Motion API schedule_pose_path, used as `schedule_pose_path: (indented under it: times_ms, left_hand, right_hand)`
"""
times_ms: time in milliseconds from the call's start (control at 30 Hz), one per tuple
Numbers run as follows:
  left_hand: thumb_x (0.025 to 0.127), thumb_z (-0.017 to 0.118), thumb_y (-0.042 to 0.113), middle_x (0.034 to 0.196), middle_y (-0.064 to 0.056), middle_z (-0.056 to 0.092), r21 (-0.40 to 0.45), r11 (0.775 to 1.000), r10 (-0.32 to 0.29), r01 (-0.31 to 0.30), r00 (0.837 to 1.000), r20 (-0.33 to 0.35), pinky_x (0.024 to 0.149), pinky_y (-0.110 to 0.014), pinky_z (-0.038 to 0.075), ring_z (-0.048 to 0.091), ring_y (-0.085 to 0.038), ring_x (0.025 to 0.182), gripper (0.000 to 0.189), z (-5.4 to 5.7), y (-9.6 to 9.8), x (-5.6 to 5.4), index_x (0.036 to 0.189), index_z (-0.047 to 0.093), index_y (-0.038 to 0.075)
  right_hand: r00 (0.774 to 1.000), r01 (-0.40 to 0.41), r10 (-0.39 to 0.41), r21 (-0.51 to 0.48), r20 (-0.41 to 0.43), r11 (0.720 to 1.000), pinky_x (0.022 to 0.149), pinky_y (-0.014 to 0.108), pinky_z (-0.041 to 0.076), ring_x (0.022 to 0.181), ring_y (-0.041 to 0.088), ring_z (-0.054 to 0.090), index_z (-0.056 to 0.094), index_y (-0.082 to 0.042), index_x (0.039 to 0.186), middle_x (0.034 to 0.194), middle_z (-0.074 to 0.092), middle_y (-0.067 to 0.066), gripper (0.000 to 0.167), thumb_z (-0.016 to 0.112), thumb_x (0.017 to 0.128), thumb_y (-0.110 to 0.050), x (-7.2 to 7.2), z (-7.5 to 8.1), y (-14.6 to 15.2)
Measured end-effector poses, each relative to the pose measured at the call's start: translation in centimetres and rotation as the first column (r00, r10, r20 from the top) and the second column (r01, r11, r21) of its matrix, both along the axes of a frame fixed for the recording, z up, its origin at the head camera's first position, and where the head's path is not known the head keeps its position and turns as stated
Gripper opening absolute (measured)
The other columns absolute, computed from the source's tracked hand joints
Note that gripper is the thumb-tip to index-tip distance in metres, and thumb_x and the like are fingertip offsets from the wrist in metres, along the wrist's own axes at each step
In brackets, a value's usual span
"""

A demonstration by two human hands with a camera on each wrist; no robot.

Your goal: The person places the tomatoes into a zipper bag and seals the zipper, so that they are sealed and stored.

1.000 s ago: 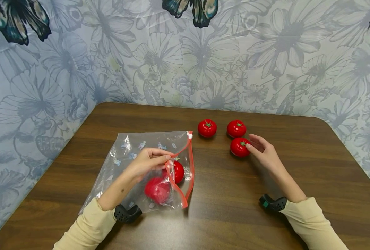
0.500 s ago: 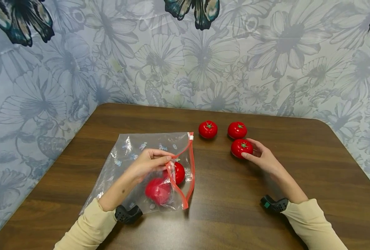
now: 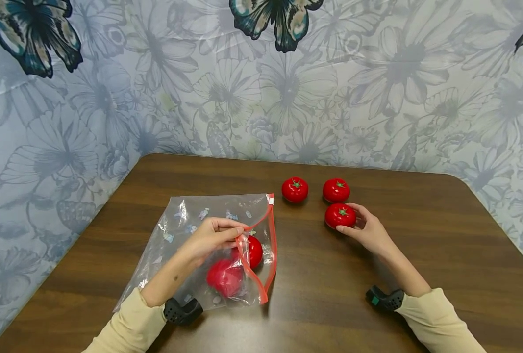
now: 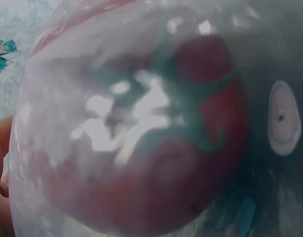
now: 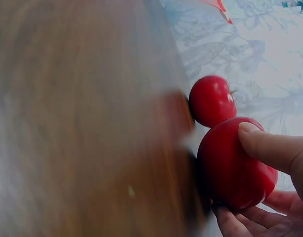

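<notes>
My right hand [image 3: 371, 231] grips a red tomato [image 3: 340, 216] with a green stem, thumb on its near side and fingers behind it. In the right wrist view the thumb [image 5: 270, 148] presses on the tomato's skin. My left hand [image 3: 214, 238] pinches the red zip edge of a clear plastic bag [image 3: 208, 203], whose mouth gapes toward the right. Inside the bag lie two tomatoes, one nearer [image 3: 225, 278] and one by the mouth [image 3: 255, 251]. A bagged tomato [image 4: 210, 118] fills the left wrist view, blurred through the plastic.
Two more tomatoes stand farther back, one to the left [image 3: 294, 189] and one [image 3: 336, 190] just behind the gripped tomato. All rest on a brown wooden table [image 3: 314, 304]. A floral, butterfly-patterned cloth [image 3: 287, 98] rises behind the table's far edge.
My right thumb and fingers have come farther round the front tomato, from touching its side to gripping it. My left hand still pinches the bag's edge. The head view has tilted slightly up.
</notes>
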State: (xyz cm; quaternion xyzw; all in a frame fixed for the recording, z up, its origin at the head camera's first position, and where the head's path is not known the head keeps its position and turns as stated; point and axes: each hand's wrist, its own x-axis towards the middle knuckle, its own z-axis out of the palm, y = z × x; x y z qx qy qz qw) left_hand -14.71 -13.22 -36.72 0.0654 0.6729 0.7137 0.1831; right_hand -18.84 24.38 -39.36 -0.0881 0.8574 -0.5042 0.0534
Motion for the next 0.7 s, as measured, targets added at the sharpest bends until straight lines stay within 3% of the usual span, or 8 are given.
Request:
schedule_pose_path:
  times_ms: [267,700]
  left_hand:
    - [0.090,0.061,0.003,0.085,-0.014,0.068,0.003,1.000,-0.001,0.001,1.000,0.006,0.075,-0.034,0.054,0.067,-0.020,0.075,0.029,0.1,0.0,0.0,0.112,0.059,-0.016]
    - [0.090,0.061,0.002,0.085,-0.013,0.068,0.015,1.000,-0.001,0.001,1.000,0.005,0.075,-0.034,0.054,0.067,-0.019,0.074,0.029,0.2,0.0,0.0,0.113,0.058,-0.016]
  right_hand:
    - [0.999,-0.033,0.034,-0.031,0.024,0.999,0.098,0.046,0.036,0.124,0.044,0.038,0.033,0.001,0.140,0.136,0.039,0.025,0.071,0.072,0.085,-0.020,0.5,0.1,-1.3]
    - [0.991,-0.132,0.135,-0.148,0.004,0.980,0.096,0.037,0.040,0.120,0.036,0.046,0.038,-0.003,0.138,0.135,0.042,0.019,0.067,0.074,0.082,-0.014,1.8,1.3,-4.8]
